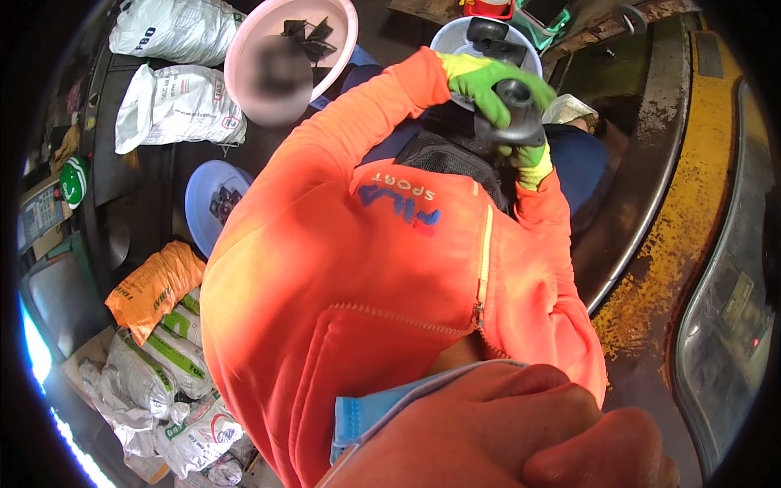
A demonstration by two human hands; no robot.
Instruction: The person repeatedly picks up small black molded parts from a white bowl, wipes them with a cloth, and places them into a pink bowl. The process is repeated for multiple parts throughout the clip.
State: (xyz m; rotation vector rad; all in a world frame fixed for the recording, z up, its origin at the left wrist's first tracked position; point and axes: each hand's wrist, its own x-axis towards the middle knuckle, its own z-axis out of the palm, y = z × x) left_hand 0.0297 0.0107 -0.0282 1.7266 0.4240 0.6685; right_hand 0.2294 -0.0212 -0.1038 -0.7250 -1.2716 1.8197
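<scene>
A black moulded part with a round raised opening on top is held in front of my chest, at the upper right of the head view. My left hand, in a green and yellow glove, curls over its far and left side with the fingers closed on it. From the near side my right hand, gloved alike, grips its lower end, and the part hides some of those fingers. Just beyond the hands sits a pale basin with similar black parts in it. Black mesh material lies close to my lap.
A pink basin with black pieces stands far left, partly blurred. A blue basin holds small black parts. White sacks and an orange sack line the left. A worn yellow machine frame borders the right.
</scene>
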